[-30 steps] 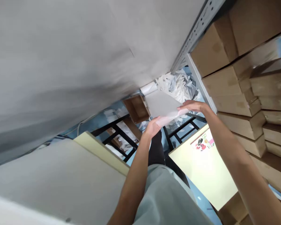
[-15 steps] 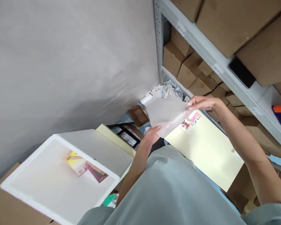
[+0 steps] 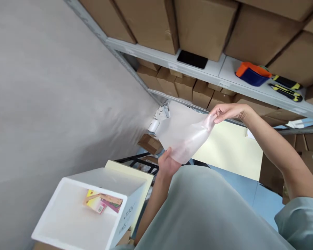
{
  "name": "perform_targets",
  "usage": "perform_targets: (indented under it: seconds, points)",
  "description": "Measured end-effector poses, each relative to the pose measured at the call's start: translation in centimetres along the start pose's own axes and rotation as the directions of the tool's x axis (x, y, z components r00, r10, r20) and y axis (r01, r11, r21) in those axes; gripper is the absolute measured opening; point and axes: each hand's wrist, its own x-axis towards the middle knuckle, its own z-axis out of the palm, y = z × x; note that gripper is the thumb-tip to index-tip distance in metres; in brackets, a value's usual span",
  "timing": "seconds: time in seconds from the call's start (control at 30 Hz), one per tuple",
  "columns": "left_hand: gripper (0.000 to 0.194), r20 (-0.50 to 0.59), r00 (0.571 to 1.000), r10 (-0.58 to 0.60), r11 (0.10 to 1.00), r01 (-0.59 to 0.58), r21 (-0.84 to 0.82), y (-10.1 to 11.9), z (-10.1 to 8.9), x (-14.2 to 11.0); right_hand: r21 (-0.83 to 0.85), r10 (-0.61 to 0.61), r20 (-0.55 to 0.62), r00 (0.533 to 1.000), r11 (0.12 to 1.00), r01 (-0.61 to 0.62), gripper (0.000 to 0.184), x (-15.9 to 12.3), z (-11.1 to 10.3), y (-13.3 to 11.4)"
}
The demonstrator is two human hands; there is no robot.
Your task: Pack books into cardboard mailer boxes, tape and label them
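Note:
A translucent, frosted plastic bag [image 3: 184, 130] is stretched between my two hands above a pale yellow tabletop [image 3: 237, 149]. My left hand [image 3: 169, 162] grips its near lower edge, thumb on top and the fingers seen faintly through the plastic. At the upper right corner my right hand [image 3: 228, 113] pinches the bag between thumb and fingers, and the plastic creases there. Whether anything is inside the bag, I cannot tell. The printed card seen on the tabletop before is hidden behind it.
At lower left stands a white foam box [image 3: 75, 211] holding colourful packets [image 3: 96, 201]. Metal shelving [image 3: 156, 66] carries cardboard boxes, a black phone [image 3: 192, 59], an orange and blue object [image 3: 253, 74] and utility knives [image 3: 287, 90]. Crumpled paper [image 3: 162, 113] lies by the wall.
My view has swung to the right, bringing the shelf's knives into sight. The bag is still in both hands, spread wider, and now covers the printed card.

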Motion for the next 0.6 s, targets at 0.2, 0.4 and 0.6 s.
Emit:
perform_targets:
  seconds: [0.2, 0.4, 0.6]
  points:
    - [0.041, -0.020, 0.982, -0.188, 0.979, 0.189, 0.076, -4.3, 5.1, -0.2, 0.056, 0.045, -0.137, 0.990, 0.998, -0.038, 0.048, -9.0, 0.2, 6.0]
    - [0.059, 0.085, 0.971, -0.222, 0.969, 0.210, 0.131, -8.3, 7.9, -0.3, 0.076, 0.005, -0.310, 0.951, 0.997, 0.019, 0.045, -12.9, 2.7, 11.6]
    - [0.037, 0.097, 0.967, -0.235, 0.875, 0.166, 0.455, -11.5, 11.1, 0.3, 0.141, -0.057, -0.589, 0.806, 0.975, 0.173, 0.048, -15.5, 3.2, 14.4]
